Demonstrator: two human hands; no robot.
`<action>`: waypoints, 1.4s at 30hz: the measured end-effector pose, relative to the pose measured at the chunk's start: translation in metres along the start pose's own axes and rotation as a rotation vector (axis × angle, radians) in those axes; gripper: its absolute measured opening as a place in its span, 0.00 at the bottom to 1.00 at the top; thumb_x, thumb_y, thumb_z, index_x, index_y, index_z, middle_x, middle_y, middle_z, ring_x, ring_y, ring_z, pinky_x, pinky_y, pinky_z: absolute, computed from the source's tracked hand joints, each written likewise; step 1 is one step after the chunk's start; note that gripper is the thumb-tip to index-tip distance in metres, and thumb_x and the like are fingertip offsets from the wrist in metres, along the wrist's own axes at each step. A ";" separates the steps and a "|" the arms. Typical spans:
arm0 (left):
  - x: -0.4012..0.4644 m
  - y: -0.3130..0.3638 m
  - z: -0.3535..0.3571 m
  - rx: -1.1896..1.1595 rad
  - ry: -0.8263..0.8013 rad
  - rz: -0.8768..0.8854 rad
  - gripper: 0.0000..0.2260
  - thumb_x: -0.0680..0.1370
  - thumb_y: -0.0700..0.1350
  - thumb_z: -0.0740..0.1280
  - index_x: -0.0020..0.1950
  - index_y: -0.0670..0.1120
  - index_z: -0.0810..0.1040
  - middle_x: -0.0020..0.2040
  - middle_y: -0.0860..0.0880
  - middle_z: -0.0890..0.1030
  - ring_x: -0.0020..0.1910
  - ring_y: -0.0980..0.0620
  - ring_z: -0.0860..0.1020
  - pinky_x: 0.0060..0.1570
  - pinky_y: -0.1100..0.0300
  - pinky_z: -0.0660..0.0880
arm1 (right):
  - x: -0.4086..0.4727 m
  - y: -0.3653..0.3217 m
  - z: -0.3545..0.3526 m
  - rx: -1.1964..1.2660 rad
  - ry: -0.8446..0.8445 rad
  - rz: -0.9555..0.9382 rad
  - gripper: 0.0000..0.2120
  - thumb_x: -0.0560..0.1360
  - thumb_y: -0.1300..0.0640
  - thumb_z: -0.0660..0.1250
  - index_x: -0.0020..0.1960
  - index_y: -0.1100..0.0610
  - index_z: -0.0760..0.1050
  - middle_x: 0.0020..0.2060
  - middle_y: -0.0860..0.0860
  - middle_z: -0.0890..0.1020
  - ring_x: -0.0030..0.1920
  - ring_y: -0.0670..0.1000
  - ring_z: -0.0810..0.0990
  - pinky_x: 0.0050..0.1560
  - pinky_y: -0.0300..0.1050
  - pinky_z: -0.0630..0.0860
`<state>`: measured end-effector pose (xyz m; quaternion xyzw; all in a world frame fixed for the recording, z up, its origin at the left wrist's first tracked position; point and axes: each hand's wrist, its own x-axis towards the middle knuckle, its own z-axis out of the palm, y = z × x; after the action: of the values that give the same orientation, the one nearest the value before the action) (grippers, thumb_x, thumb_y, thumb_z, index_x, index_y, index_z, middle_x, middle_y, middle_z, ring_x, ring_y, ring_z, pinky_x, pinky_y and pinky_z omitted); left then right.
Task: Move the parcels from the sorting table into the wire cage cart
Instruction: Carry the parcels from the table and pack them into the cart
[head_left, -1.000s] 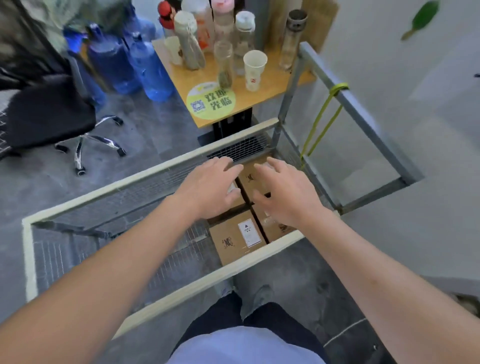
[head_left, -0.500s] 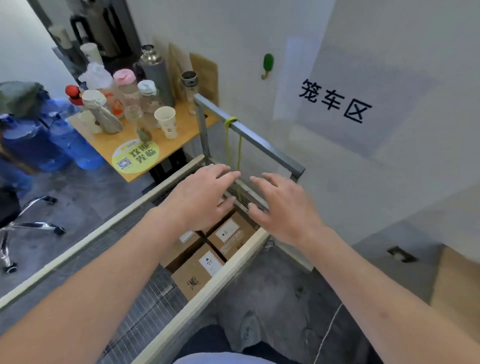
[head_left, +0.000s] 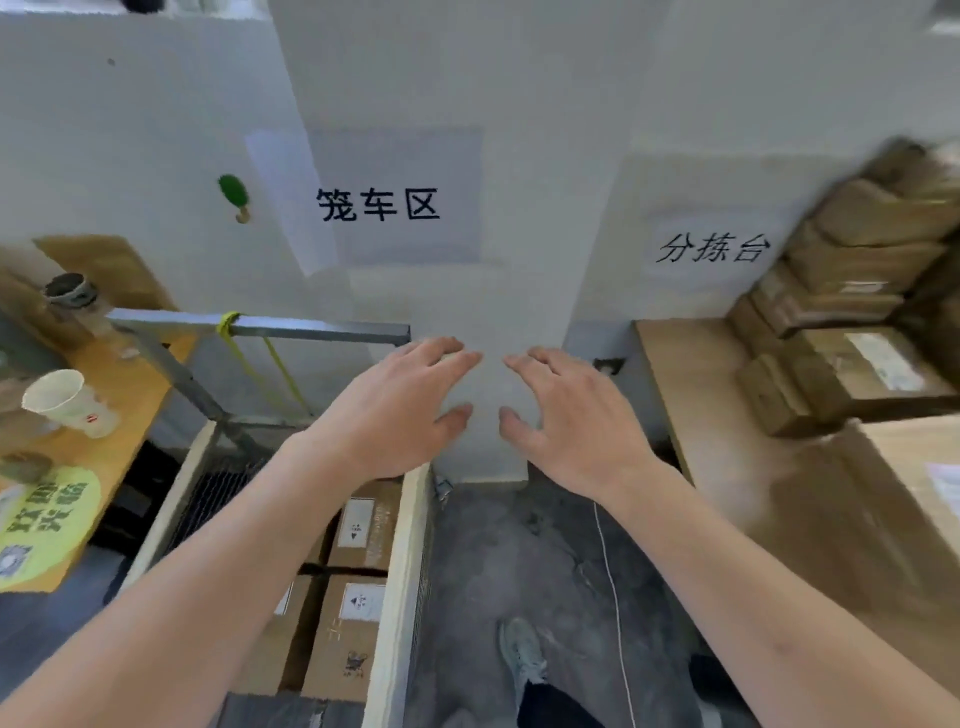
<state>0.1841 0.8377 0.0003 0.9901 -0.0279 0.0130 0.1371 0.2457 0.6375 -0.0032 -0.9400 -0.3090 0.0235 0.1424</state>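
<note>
Head view is showing two bare arms reaching forward over a grey, rough floor. Both the left hand (head_left: 400, 410) and the right hand (head_left: 576, 415) are spreading their fingers wide and holding nothing. Brown cardboard parcels in the cart (head_left: 358, 582), square with white labels, are sitting below the left arm inside the wire cage cart (head_left: 410, 561). Farther right, more blurry brown parcels on the table (head_left: 852, 312) are piling up on the smooth wooden sorting table (head_left: 691, 364).
</note>
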 end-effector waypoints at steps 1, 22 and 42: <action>0.002 0.010 0.000 -0.001 -0.004 0.053 0.28 0.83 0.57 0.63 0.82 0.56 0.61 0.80 0.55 0.63 0.78 0.50 0.63 0.73 0.50 0.68 | -0.014 0.005 -0.004 0.002 0.012 0.048 0.29 0.81 0.41 0.63 0.79 0.49 0.66 0.76 0.52 0.70 0.74 0.56 0.70 0.73 0.54 0.68; 0.005 0.330 0.057 -0.039 -0.084 0.730 0.27 0.82 0.56 0.66 0.80 0.54 0.66 0.79 0.50 0.67 0.76 0.48 0.68 0.72 0.48 0.70 | -0.325 0.154 -0.098 -0.007 0.270 0.658 0.29 0.81 0.39 0.64 0.80 0.45 0.65 0.77 0.49 0.67 0.75 0.53 0.68 0.72 0.51 0.70; -0.059 0.623 0.121 -0.041 -0.120 0.830 0.28 0.82 0.57 0.65 0.81 0.58 0.62 0.79 0.54 0.63 0.75 0.50 0.67 0.69 0.53 0.72 | -0.573 0.309 -0.168 -0.011 0.347 0.798 0.29 0.80 0.39 0.64 0.79 0.45 0.67 0.77 0.51 0.67 0.73 0.54 0.71 0.67 0.52 0.74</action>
<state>0.0903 0.2089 0.0512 0.8908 -0.4327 0.0086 0.1383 -0.0175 0.0212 0.0461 -0.9766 0.1069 -0.0835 0.1669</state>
